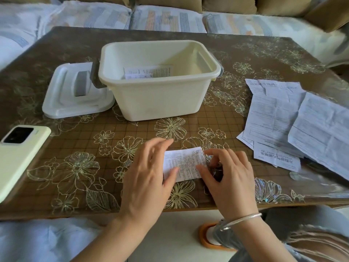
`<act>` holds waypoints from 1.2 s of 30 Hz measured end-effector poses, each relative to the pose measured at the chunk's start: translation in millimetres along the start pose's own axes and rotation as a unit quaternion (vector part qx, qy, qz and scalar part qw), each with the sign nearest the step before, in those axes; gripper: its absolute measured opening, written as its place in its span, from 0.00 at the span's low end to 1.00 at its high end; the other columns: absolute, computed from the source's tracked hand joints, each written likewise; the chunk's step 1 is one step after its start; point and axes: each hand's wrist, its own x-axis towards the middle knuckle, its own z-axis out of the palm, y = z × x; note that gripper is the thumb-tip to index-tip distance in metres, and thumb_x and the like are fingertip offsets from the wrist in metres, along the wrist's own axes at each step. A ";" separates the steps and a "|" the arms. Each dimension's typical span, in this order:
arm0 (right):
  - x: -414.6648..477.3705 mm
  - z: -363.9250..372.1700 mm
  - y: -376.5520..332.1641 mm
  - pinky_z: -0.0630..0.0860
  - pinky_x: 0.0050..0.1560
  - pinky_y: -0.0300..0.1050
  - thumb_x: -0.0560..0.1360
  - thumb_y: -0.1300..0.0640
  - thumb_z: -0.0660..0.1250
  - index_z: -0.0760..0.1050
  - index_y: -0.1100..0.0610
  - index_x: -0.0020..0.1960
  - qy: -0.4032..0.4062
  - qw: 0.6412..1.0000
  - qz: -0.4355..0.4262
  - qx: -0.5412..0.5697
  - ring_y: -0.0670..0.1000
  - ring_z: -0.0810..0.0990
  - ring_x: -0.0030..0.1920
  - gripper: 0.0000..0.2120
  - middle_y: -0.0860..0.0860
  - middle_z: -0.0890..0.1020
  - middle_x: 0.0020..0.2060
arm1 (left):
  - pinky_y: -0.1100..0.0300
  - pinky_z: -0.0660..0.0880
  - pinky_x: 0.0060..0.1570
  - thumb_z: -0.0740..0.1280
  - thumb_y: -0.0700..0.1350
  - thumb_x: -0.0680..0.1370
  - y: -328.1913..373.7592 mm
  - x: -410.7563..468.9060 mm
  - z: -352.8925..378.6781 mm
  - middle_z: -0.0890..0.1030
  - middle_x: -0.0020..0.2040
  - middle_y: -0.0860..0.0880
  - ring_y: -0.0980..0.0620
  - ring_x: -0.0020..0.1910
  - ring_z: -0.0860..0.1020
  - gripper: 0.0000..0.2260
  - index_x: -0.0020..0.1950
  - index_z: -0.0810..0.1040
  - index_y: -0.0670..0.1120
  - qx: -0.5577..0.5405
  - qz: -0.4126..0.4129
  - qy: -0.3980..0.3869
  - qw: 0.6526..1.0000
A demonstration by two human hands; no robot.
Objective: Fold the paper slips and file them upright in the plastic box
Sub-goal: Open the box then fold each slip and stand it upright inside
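A small printed paper slip (186, 162) lies flat near the table's front edge. My left hand (149, 176) rests on its left end, thumb on the paper and fingers spread loosely above it. My right hand (228, 174) presses the slip's right end with its thumb, its fingers curled at the right edge. Behind them stands the cream plastic box (160, 103), open, with folded slips (147, 71) leaning inside against its far wall. A pile of unfolded printed sheets (294, 121) lies at the right of the table.
The box's white lid (75, 91) with a grey handle lies left of the box. A pale green phone (17, 156) sits face down at the table's left front. A sofa with patterned cushions (160, 17) runs behind the brown flowered table (79, 167).
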 end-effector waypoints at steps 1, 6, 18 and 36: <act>0.5 -0.2 -0.7 0.68 0.45 0.47 0.71 0.44 0.70 0.78 0.49 0.53 -0.002 1.000 0.007 -0.016 0.50 0.69 0.43 0.14 0.44 0.75 0.38 | 0.60 0.78 0.48 0.72 0.48 0.71 -0.7 0.5 -0.2 0.74 0.63 0.47 0.51 0.56 0.75 0.22 0.64 0.76 0.45 0.004 0.003 0.000 1.000; -0.2 -0.6 -7.4 0.64 0.44 0.47 0.71 0.44 0.66 0.79 0.49 0.55 -0.011 0.998 0.018 -0.066 0.52 0.69 0.46 0.15 0.47 0.77 0.43 | 0.50 0.76 0.47 0.68 0.47 0.75 -3.4 0.6 1.4 0.79 0.52 0.53 0.50 0.51 0.75 0.06 0.49 0.82 0.49 0.023 0.049 -0.006 0.999; 26.5 -18.2 -41.7 0.66 0.53 0.49 0.71 0.32 0.64 0.68 0.49 0.55 -0.168 0.964 0.175 -0.109 0.53 0.73 0.57 0.23 0.47 0.80 0.50 | 0.54 0.73 0.51 0.67 0.60 0.74 -8.2 3.5 -8.1 0.78 0.52 0.57 0.53 0.51 0.75 0.14 0.52 0.82 0.52 -0.010 0.050 -0.079 0.996; 33.5 -12.4 -18.3 0.67 0.35 0.45 0.73 0.48 0.71 0.75 0.53 0.42 -0.130 0.991 -0.013 -0.011 0.49 0.71 0.42 0.09 0.39 0.70 0.33 | 0.53 0.72 0.49 0.65 0.55 0.76 -10.4 18.9 -17.0 0.81 0.46 0.60 0.58 0.46 0.76 0.11 0.49 0.84 0.53 -0.037 0.054 -0.105 0.992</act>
